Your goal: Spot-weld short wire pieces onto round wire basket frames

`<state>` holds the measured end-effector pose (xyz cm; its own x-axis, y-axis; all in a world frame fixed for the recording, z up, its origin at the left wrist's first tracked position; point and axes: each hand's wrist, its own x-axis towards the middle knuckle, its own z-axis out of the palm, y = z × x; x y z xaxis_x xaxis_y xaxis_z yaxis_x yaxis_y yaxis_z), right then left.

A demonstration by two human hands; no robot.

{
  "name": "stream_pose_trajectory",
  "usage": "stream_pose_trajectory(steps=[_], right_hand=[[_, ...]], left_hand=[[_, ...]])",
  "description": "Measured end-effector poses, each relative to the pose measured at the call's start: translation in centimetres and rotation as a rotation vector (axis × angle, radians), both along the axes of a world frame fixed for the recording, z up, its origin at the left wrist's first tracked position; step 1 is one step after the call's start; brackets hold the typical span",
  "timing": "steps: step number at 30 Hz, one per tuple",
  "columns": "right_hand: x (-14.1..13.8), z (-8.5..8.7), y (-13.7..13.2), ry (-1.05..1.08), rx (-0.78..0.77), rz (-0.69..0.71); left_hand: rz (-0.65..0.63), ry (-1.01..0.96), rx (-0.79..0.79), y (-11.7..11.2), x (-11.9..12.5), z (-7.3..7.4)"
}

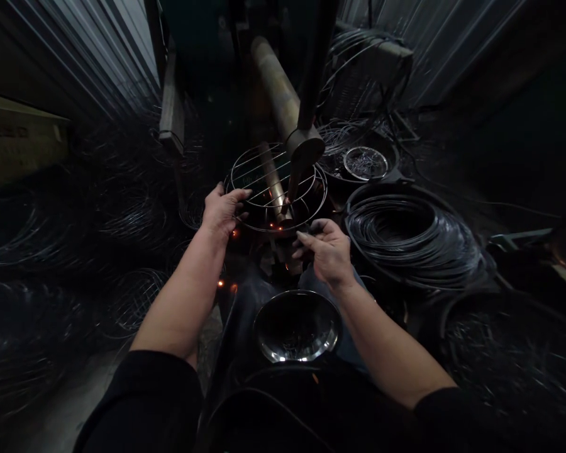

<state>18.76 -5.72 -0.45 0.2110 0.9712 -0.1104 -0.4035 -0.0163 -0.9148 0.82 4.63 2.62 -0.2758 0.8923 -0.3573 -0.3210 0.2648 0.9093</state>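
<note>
While the left hand (pixel 222 209) pinches the rim of a round, silver-coloured wire rack (pixel 273 231) between its fingers, the right hand (pixel 329 251) has bent fingers just beside the near right edge; whether they grip it, I cannot tell. The rack is beneath a thick, brownish metal cylinder (pixel 280 91), near orange sparks (pixel 276 227). A shiny, round metal bowl (pixel 297 327) sits nearer the body.

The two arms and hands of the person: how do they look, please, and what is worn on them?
The left hand and right hand are ungloved, with grimy-looking fingers. The forearms are bare, with no watch visible; the left sleeve and right sleeve are plain black, with no visible markings.
</note>
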Motion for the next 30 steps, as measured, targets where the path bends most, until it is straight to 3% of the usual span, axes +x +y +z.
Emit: stream_pose_trajectory(steps=[3, 9, 21, 27, 30], right_hand=[[-0.3, 0.1, 0.0, 0.014, -0.026, 0.052], [-0.2, 0.1, -0.3, 0.04, -0.062, 0.146], [0.6, -0.2, -0.7, -0.033, -0.106, 0.169], [1.1, -0.1, -0.8, -0.084, -0.027, 0.213], [0.2, 0.3, -0.1, -0.073, 0.08, 0.127]], left_hand=[[-0.022, -0.001, -0.004, 0.0, 0.1, -0.2], [0.056, -0.024, 0.013, -2.1, 0.8, 0.1], [0.08, -0.007, -0.013, -2.5, 0.6, -0.2], [0.07, -0.002, 0.003, -2.5, 0.6, -0.4], [0.074, 0.004, 0.002, -2.5, 0.6, -0.3]])
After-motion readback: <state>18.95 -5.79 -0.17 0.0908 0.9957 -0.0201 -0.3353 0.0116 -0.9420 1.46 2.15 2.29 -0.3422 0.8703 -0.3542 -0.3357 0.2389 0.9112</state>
